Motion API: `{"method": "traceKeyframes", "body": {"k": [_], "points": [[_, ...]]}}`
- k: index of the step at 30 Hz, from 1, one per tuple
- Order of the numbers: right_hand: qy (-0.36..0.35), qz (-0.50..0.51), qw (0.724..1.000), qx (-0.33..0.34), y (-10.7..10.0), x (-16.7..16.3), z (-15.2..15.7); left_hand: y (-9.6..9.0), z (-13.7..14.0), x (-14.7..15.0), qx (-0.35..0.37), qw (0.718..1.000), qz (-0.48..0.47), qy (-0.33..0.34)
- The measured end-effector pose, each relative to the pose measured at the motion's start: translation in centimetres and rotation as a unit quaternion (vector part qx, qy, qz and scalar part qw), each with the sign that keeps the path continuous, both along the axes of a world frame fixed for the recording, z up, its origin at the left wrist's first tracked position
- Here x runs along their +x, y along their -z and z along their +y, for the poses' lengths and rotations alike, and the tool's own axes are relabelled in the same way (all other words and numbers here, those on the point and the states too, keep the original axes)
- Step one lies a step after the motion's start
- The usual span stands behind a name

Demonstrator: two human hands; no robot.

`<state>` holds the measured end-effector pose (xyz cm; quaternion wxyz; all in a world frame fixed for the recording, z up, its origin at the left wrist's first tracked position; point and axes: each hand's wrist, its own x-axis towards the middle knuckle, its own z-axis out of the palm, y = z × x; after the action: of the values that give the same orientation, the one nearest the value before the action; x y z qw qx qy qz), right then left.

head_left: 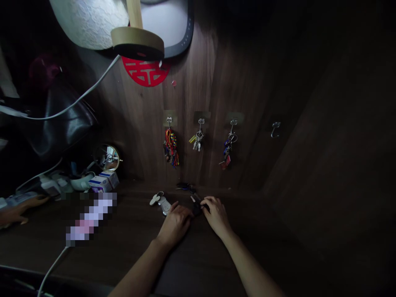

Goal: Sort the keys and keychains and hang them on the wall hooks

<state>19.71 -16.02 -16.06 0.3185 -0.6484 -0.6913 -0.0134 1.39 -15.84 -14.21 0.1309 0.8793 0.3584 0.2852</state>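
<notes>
In the head view my left hand rests low over the dark wooden surface, its fingers curled. They meet a dark spot beside the black key; what they hold, if anything, is hidden. Just left of that hand lies a bunch with pale round tags and a silvery fob. My right hand has its thumb and fingers closed at the right side of the black key, which has a light metal part. Another dark bunch of keys lies behind, near the back panel.
On wall hooks hang a colourful braided key bunch, silver keys and a third bunch. A bare hook is at right. Leftward stand a round mirror, boxes and bottles. A lamp hangs above.
</notes>
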Motion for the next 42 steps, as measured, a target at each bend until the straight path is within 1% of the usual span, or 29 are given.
{"method": "traceKeyframes", "body": {"k": [5,8,12,17,22,25,27,29,33,35,38,42], "points": [[-0.012,0.015,1.0,0.013,-0.2,0.1,0.1,0.1,0.0,0.0,0.018,0.999,-0.016,-0.026],[-0.039,0.075,0.996,-0.004,-0.6,-0.2,-0.2,0.4,0.1,0.0,0.039,0.998,-0.033,-0.04],[-0.1,0.161,0.981,-0.024,-1.1,-1.1,-0.7,0.4,0.1,0.0,0.058,0.996,-0.055,-0.049],[-0.156,0.203,0.967,-0.005,-1.5,-2.2,-1.1,0.1,-0.1,-0.2,0.051,0.995,-0.071,-0.051],[-0.176,0.214,0.961,0.003,-2.0,-2.5,-1.3,0.0,-0.1,-0.4,0.04,0.994,-0.097,-0.04],[-0.189,0.236,0.953,-0.011,-2.2,-2.5,-1.5,0.0,0.0,-0.4,0.026,0.992,-0.116,-0.035],[-0.2,0.261,0.944,-0.029,-2.2,-2.6,-1.5,0.0,0.0,-0.5,0.014,0.991,-0.131,-0.037],[-0.211,0.311,0.925,-0.058,-2.1,-2.8,-1.5,0.0,0.1,-0.5,0.001,0.989,-0.145,-0.039],[-0.238,0.447,0.855,-0.116,-1.9,-3.2,-1.4,-0.1,0.1,-0.6,-0.029,0.983,-0.173,-0.057],[-0.24,0.478,0.835,-0.125,-1.9,-3.3,-1.3,-0.2,0.1,-0.6,-0.05,0.978,-0.195,-0.063],[-0.233,0.491,0.829,-0.133,-2.0,-3.4,-1.2,-0.2,0.2,-0.6,-0.09,0.966,-0.233,-0.074],[-0.216,0.473,0.845,-0.124,-1.9,-3.5,-1.0,-0.2,0.3,-0.6,-0.126,0.951,-0.266,-0.097]]}}
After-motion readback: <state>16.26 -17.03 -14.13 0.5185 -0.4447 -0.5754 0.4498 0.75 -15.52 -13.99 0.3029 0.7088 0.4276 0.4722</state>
